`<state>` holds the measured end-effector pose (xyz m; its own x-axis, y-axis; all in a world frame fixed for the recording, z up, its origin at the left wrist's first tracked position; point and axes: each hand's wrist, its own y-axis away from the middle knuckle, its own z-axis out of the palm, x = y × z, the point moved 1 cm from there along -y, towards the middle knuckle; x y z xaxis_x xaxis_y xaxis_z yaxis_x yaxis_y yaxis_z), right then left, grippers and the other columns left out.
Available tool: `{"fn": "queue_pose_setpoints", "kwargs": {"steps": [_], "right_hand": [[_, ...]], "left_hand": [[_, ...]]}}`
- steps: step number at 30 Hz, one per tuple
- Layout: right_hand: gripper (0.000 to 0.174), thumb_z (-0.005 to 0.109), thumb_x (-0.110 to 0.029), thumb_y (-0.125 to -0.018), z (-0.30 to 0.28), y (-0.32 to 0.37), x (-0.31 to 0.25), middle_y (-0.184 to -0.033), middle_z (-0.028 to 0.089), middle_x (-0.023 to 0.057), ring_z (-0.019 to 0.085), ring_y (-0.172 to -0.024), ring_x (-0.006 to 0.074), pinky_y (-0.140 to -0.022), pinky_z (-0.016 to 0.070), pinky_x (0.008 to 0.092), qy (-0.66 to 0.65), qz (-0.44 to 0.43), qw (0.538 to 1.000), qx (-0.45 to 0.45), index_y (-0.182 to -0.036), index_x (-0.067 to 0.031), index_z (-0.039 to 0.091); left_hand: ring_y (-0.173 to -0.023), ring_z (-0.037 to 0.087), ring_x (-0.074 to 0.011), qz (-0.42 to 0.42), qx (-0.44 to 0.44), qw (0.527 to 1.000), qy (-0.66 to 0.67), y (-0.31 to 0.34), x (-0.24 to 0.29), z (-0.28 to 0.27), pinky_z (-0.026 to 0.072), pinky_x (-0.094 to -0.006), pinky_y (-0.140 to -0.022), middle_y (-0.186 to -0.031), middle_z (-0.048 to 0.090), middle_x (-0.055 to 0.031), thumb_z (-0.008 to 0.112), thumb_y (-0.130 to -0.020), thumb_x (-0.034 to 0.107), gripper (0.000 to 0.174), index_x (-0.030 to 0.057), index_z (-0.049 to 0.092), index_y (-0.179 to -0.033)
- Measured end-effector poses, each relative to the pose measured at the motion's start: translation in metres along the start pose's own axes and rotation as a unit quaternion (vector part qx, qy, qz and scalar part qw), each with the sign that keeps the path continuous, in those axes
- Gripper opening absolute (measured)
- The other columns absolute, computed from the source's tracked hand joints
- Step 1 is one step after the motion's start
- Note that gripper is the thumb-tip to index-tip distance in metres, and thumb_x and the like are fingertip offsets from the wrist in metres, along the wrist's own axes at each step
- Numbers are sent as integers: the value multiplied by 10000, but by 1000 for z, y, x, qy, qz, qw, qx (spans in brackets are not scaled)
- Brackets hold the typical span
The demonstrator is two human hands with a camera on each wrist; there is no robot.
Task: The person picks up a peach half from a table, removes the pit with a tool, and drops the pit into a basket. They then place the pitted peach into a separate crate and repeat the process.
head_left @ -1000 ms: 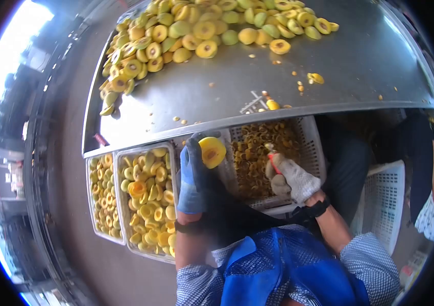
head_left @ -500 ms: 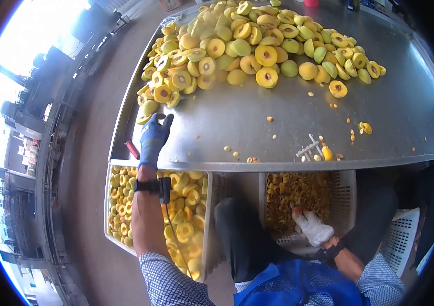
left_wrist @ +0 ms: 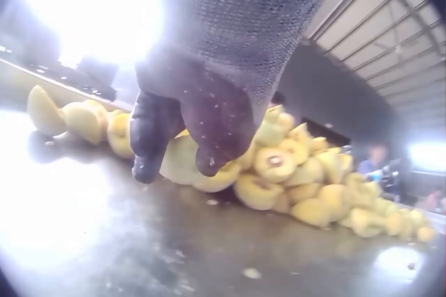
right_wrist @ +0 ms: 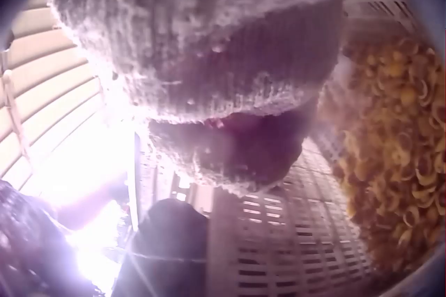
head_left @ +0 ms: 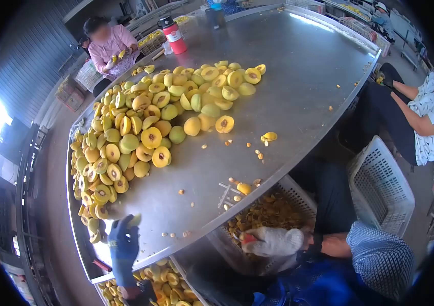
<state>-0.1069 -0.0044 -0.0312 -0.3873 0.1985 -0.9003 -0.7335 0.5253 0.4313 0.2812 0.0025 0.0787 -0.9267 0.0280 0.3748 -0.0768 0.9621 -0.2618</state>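
My left hand [head_left: 124, 247], in a blue glove, reaches over the near left corner of the metal table. Its thumb and fingers pinch a yellow-green peach half [left_wrist: 182, 161] beside the heap of peach halves [head_left: 140, 132]. Lower right, my right hand [head_left: 273, 241] wears a whitish knitted glove and grips a red-handled tool [head_left: 248, 238]. That hand is over a crate of peach scraps [right_wrist: 397, 151]; its curled fingers hide most of the tool in the right wrist view.
The metal table [head_left: 258, 168] carries loose pits, scraps and a small white plastic piece [head_left: 225, 195]. A red bottle [head_left: 174, 36] stands at the far side. A crate of cut peaches [head_left: 168, 280] sits under the near edge; a white crate [head_left: 383, 183] is at right. Other people sit around the table.
My left hand has gone from holding a cut peach above the crates to the heap, where it now pinches another half. My right hand stays by the scrap crate. The head view has swung upward.
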Motion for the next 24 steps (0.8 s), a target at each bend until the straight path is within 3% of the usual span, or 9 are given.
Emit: {"fn": "queue_pose_setpoints", "kwargs": {"steps": [4,6,9,11,12,14,19,21,24], "right_hand": [[248,518,-278,-1020,2,-21,-34,-930,571,15,539,-866,114,-763,465,271,-105,-195,965,137,-1085,-53,600],[334,517,-363,-1016,4,-14,-41,-752,507,-32,471,-690,91,-625,428,264,-166,-168,962,138,-964,-46,606],[364,525,-415,-1002,-2,15,-50,-694,503,-28,454,-617,68,-538,400,249,-249,-13,965,77,-954,-63,609],[330,537,-401,-995,2,37,-67,-612,485,-34,433,-485,65,-428,354,254,-277,-94,949,121,-878,-95,574],[319,540,-389,-995,5,43,-61,-603,483,-35,431,-462,70,-412,346,256,-275,-114,948,115,-864,-100,564],[322,547,-393,-985,10,45,-47,-629,531,20,495,-501,133,-457,398,300,-182,-159,960,141,-896,-84,575],[430,560,-455,-953,8,43,-17,-842,669,220,659,-805,410,-689,511,469,76,-125,961,235,-1087,-50,612],[430,565,-454,-950,1,51,-16,-939,687,203,659,-886,394,-759,519,434,101,-92,966,219,-1151,-79,629],[464,571,-504,-931,-2,53,-25,-876,687,212,660,-835,418,-708,532,478,158,-89,956,229,-1144,-98,640]], "left_hand": [[-883,647,-328,86,-47,985,141,40,119,35,530,-358,-746,-1050,620,-192,639,-784,-39,337,21,636,-1115],[-986,630,-382,75,-64,983,158,53,156,60,519,-394,-854,-1094,610,-206,652,-749,-60,375,24,640,-1115],[-1228,532,-292,1,-39,957,288,65,180,91,432,-371,-1016,-1329,536,-186,616,-831,4,443,-9,560,-1271],[-1314,447,-259,-44,18,882,469,75,185,127,352,-373,-1095,-1434,463,-163,547,-932,102,476,-45,455,-1376],[-1322,437,-261,-16,49,891,452,75,191,146,325,-382,-1111,-1438,460,-161,474,-982,259,512,-43,435,-1393],[-1256,473,-239,-28,92,874,476,77,202,174,352,-371,-1085,-1365,504,-141,396,-1004,370,548,-17,449,-1389],[-1065,573,-216,-193,139,665,708,72,202,184,452,-347,-975,-1194,587,-115,266,-1037,536,643,20,480,-1356],[-1065,585,-224,-204,102,624,748,77,197,185,458,-348,-973,-1203,588,-118,251,-1032,559,668,16,488,-1341],[-1066,594,-225,-216,130,664,704,82,195,201,460,-347,-972,-1183,605,-121,232,-1025,582,697,10,508,-1311]]}}
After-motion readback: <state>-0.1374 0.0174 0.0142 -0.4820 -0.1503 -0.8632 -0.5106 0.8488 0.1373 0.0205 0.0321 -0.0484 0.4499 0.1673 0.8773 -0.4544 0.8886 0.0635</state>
